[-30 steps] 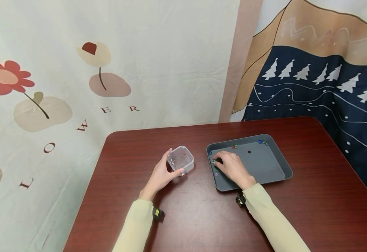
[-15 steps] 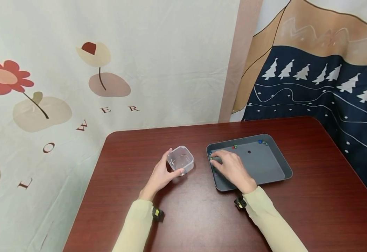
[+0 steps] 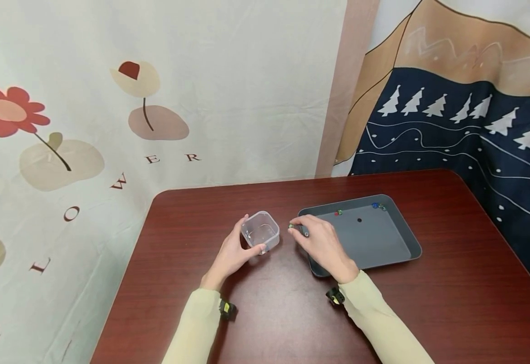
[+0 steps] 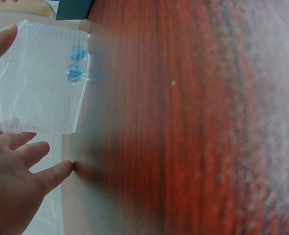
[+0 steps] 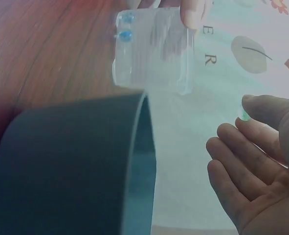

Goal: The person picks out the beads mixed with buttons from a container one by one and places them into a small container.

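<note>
1. A pale cloth printed with flowers and letters (image 3: 247,101) hangs behind the scene. A navy-and-tan cloth with white trees (image 3: 429,136) hangs beside it on the right.
2. The glossy reddish-brown wood-grain table (image 3: 283,313) bears everything being handled.
3. The shallow grey rectangular tray (image 3: 381,240) lies flat on the table's right side; its raised rim probably stops round pieces from rolling off.
4. The left hand (image 3: 232,254) grips a small, clear, square plastic box (image 3: 261,231), with its thumb on the near side and fingers around the left. This hold seems meant to steady a light container while leaving its top uncovered.
5. The right hand (image 3: 323,243) pinches a tiny green glassy marble (image 5: 245,115) between thumb and index finger, with the other fingers loosely bent. A fingertip pinch suits so small and slippery a thing. The fingertips are past the tray's left rim, between tray and box.
6. The box stands upright on the table, near the tray but apart from it, likely to keep the reach short.
7. Two blue marbles (image 4: 76,72) rest at the box's bottom.
8. In the tray, blue marbles (image 3: 375,205) lie by the far right corner, with a dark round piece (image 3: 359,220) nearer the middle.
</note>
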`<move>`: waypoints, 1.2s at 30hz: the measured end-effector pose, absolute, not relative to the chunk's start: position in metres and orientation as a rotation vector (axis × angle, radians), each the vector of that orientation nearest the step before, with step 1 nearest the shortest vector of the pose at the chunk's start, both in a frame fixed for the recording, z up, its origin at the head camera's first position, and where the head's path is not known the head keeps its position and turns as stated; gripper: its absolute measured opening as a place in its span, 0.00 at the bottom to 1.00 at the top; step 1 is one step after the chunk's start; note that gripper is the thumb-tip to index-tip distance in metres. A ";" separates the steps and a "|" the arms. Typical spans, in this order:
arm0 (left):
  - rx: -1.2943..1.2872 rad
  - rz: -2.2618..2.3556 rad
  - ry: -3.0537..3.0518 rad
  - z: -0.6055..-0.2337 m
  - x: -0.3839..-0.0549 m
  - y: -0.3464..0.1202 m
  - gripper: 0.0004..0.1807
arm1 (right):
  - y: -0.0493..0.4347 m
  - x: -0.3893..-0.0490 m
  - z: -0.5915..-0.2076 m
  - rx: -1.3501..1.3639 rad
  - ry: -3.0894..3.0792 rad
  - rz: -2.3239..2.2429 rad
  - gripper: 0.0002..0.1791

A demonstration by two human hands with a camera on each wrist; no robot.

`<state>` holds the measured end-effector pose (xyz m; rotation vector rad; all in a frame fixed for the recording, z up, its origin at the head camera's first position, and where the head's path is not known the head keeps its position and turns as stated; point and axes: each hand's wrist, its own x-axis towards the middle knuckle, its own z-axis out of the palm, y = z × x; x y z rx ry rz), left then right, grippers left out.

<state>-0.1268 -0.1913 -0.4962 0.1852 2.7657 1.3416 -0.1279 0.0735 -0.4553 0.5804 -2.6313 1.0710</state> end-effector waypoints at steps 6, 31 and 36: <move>0.197 1.344 2.768 -0.496 -0.127 -0.191 0.57 | 0.061 -0.129 -0.453 0.600 -2.587 1.089 0.08; 0.217 1.325 2.755 -0.496 -0.128 -0.191 0.56 | 0.015 -0.151 -0.457 0.730 -2.574 1.098 0.09; 0.221 1.318 2.762 -0.496 -0.127 -0.192 0.56 | 0.007 -0.153 -0.462 0.795 -2.576 1.041 0.10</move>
